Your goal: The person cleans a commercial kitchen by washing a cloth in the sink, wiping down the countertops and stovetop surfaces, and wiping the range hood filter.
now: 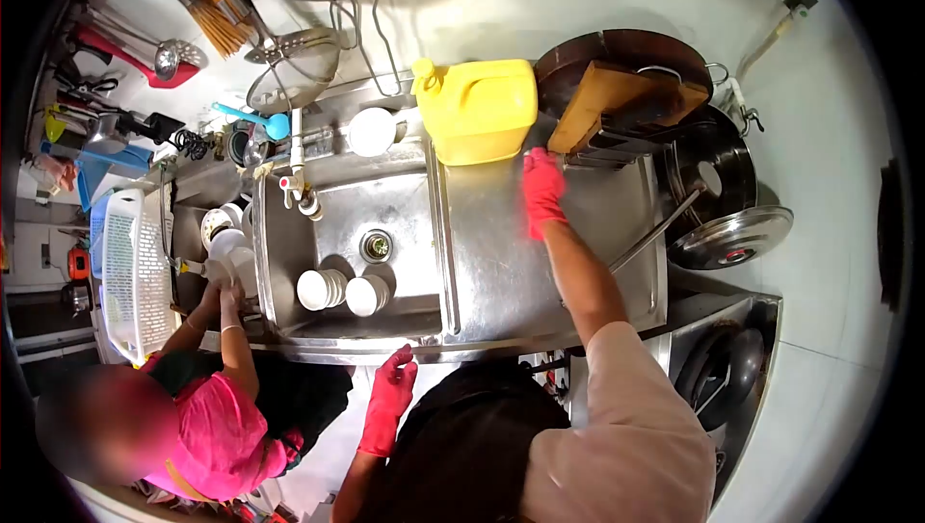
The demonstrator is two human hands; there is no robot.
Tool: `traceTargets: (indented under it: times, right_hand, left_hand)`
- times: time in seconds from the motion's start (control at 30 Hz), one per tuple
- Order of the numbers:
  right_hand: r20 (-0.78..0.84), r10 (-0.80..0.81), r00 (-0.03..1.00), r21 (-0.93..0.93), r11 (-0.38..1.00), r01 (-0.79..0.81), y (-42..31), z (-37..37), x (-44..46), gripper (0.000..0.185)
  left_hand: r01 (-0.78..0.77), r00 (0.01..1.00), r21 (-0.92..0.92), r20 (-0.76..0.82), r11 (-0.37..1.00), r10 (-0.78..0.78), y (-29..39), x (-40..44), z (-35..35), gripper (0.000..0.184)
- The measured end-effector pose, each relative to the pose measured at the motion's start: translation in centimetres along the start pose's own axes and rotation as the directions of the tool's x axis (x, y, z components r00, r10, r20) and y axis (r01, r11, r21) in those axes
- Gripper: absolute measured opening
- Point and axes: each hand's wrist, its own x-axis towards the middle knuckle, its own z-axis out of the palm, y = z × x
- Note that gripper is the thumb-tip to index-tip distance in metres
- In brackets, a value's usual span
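My right hand (544, 191), in a red rubber glove, is over the steel drainboard (501, 263). It is closed beside the lower right corner of the yellow jug (482, 114) and the lower end of a wooden board (593, 109). What its fingers hold, if anything, is hidden. My left hand (388, 393), also red-gloved, hangs just in front of the sink's front edge. Its fingers are loosely bent and apart, with nothing visible in them. Left of the drainboard, two stacks of white bowls, the left stack (321, 289) and the right stack (367, 295), lie in the sink basin (337, 205).
At the left, a co-worker in a pink top (217, 436) handles white dishes (231, 244) in another basin. A white basket (135, 273) stands beside them. Black pans (713, 162) and a metal lid (732, 237) are at the right. A tap (301, 186) overhangs the sink.
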Motion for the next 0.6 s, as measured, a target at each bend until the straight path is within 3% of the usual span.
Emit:
traceTargets:
  times: [0.07, 0.13, 0.2, 0.23, 0.3, 0.33, 0.4, 0.47, 0.5, 0.53, 0.6]
  right_hand:
    - [0.144, -0.034, 0.989, -0.312, 0.947, 0.078, -1.6, 0.8, -3.9, 0.017]
    - [0.366, -0.149, 0.919, -0.378, 0.878, 0.294, -6.2, 2.7, -9.7, 0.02]
    - [0.408, -0.325, 0.853, -0.506, 0.698, 0.507, -12.1, 3.8, -14.9, 0.019]
    - [0.503, -0.272, 0.821, -0.183, 0.894, 0.408, -16.7, 0.7, -15.3, 0.017]
    - [0.645, -0.3, 0.703, 0.05, 0.935, 0.352, -12.8, 3.3, -16.7, 0.007]
    - [0.704, -0.327, 0.63, 0.161, 0.938, 0.308, -11.1, 4.2, -17.2, 0.013]
    - [0.586, -0.185, 0.789, 0.062, 0.981, 0.184, -12.7, -1.9, -14.8, 0.016]
    - [0.392, -0.134, 0.91, -0.023, 0.988, 0.155, -8.6, -6.2, -12.5, 0.016]
    - [0.314, -0.147, 0.938, -0.071, 0.981, 0.178, -8.2, -9.9, -10.6, 0.014]
    - [0.293, -0.058, 0.954, -0.127, 0.987, 0.099, -6.1, -12.6, -8.9, 0.015]
    - [0.227, -0.149, 0.962, -0.338, 0.915, 0.222, 0.6, -16.9, -5.8, 0.017]
  left_hand:
    - [0.008, 1.0, -0.026, 0.016, 1.0, -0.007, 1.0, 0.2, 0.2, 0.046]
    - [0.061, 0.997, 0.007, 0.049, 0.998, -0.061, 2.7, 0.7, 0.4, 0.046]
    - [-0.022, 0.998, 0.013, 0.067, 1.0, 0.021, 1.4, 1.4, 1.3, 0.045]
    - [-0.067, 0.995, 0.024, 0.076, 0.997, 0.065, 1.0, 2.0, 1.2, 0.045]
    - [0.001, 0.993, -0.015, 0.12, 1.0, 0.001, 4.1, 1.9, 0.6, 0.045]
    - [0.027, 0.992, -0.034, 0.124, 0.999, -0.023, 4.9, 1.9, 0.3, 0.045]
    - [0.008, 0.996, -0.001, 0.091, 1.0, -0.008, 4.4, 1.8, -0.3, 0.046]
    - [0.002, 0.999, 0.016, 0.053, 1.0, -0.003, 3.5, 1.4, -0.7, 0.047]
    - [0.016, 0.999, 0.015, 0.046, 1.0, -0.017, 3.0, 1.1, -1.0, 0.048]
    - [0.03, 0.999, 0.015, 0.039, 0.999, -0.03, 2.5, 0.8, -1.1, 0.048]
    - [0.041, 0.999, 0.025, 0.027, 0.999, -0.042, 1.3, 0.2, -1.2, 0.049]
